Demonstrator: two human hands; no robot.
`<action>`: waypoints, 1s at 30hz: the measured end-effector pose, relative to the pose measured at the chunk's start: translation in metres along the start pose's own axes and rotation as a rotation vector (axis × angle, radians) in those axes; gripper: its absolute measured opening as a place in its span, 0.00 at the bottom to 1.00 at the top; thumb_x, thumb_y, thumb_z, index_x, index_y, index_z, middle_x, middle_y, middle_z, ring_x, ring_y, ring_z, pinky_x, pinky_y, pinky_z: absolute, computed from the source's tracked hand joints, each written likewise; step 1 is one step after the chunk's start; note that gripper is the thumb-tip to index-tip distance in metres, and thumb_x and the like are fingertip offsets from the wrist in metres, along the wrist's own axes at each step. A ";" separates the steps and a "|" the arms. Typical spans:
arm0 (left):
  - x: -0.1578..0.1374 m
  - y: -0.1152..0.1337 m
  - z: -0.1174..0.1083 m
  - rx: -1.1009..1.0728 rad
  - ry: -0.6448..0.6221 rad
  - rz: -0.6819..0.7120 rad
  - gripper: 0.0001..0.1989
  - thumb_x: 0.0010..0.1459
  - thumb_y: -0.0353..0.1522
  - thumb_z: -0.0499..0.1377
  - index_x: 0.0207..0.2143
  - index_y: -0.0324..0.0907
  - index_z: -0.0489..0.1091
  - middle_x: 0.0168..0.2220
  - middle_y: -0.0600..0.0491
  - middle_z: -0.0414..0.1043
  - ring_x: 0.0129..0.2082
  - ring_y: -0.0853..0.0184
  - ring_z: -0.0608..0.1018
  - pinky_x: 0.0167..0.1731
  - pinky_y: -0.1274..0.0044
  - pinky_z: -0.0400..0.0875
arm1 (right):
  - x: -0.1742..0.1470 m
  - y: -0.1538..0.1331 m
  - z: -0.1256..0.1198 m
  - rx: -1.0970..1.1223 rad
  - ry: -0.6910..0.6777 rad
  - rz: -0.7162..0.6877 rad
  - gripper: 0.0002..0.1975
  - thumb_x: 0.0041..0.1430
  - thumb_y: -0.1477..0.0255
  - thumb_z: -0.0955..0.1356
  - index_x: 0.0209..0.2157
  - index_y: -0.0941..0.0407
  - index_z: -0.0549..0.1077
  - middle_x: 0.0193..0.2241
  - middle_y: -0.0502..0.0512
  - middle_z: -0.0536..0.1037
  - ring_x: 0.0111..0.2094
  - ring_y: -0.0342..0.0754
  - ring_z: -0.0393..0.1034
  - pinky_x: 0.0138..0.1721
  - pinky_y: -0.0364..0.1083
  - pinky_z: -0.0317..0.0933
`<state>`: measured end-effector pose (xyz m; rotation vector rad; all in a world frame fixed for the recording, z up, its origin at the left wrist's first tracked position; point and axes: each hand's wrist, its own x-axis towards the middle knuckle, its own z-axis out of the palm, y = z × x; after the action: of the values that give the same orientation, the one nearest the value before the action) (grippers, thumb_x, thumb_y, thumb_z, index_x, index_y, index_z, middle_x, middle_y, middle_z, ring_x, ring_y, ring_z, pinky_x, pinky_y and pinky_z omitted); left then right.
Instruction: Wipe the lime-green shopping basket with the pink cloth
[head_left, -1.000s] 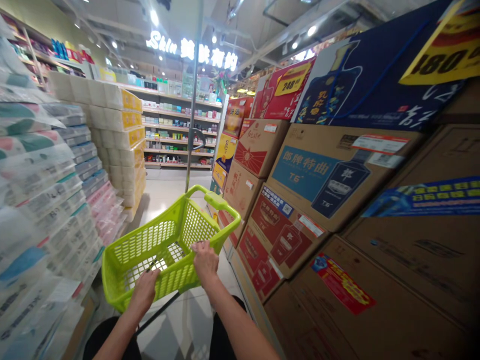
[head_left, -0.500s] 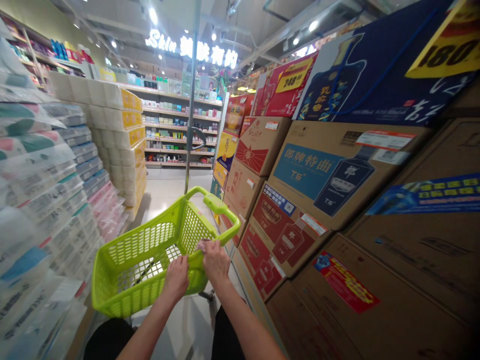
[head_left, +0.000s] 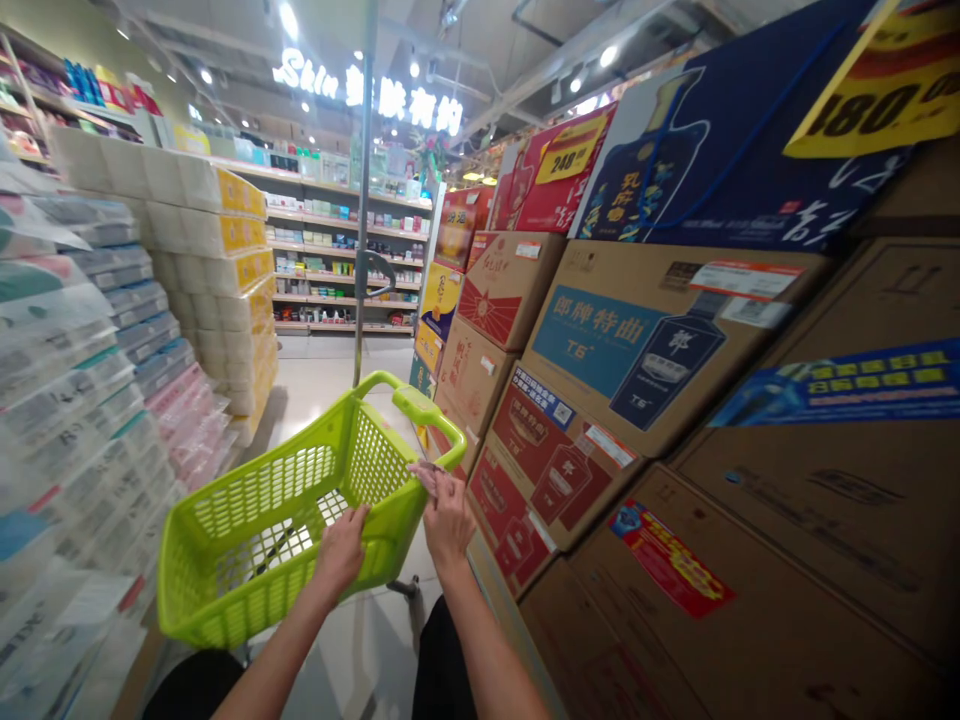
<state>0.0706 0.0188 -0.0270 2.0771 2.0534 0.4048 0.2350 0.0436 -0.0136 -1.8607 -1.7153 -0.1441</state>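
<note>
Okay, box stack (head_left: 585,330) as reference. Cart (head_left: 384,550) stands just beside it; looks like a steering move, so I'd swing smoothly with the handle (head_left: 416,403) clear of the stack. Long axis diagonal: handle end points away from the person, stackward. Left hand (head_left: 341,548): fingers clasping the near rim (head_left: 390,510). Right hand (head_left: 448,515): curled over it by the handle, tips blurred.

Ceiling spotlights (head_left: 289,20) bright; sign (head_left: 396,100) glaring; lower-right boxes (head_left: 795,545) dim; edges stretched.
</note>
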 end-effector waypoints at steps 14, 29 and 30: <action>-0.009 -0.006 -0.006 -0.027 0.097 -0.100 0.22 0.64 0.27 0.43 0.57 0.43 0.63 0.51 0.46 0.70 0.49 0.61 0.72 0.50 0.68 0.60 | -0.032 0.011 0.047 0.015 0.065 -0.322 0.17 0.67 0.72 0.62 0.55 0.45 0.69 0.53 0.56 0.70 0.47 0.47 0.65 0.44 0.43 0.60; -0.019 -0.037 0.002 -0.069 0.065 -0.159 0.22 0.61 0.25 0.43 0.53 0.43 0.66 0.47 0.48 0.74 0.48 0.61 0.73 0.52 0.67 0.58 | -0.020 0.002 0.054 -0.036 0.062 -0.345 0.18 0.65 0.75 0.63 0.53 0.46 0.70 0.47 0.56 0.72 0.38 0.46 0.64 0.30 0.41 0.56; -0.019 -0.040 0.003 -0.080 0.063 -0.169 0.23 0.60 0.23 0.43 0.52 0.43 0.67 0.45 0.48 0.74 0.48 0.61 0.73 0.51 0.67 0.58 | -0.014 0.006 0.051 -0.036 0.073 -0.294 0.16 0.65 0.74 0.63 0.52 0.46 0.71 0.47 0.56 0.71 0.40 0.46 0.64 0.31 0.41 0.56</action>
<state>0.0336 0.0005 -0.0434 1.8502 2.1894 0.5210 0.2226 0.0560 -0.0635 -1.5976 -1.9372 -0.3567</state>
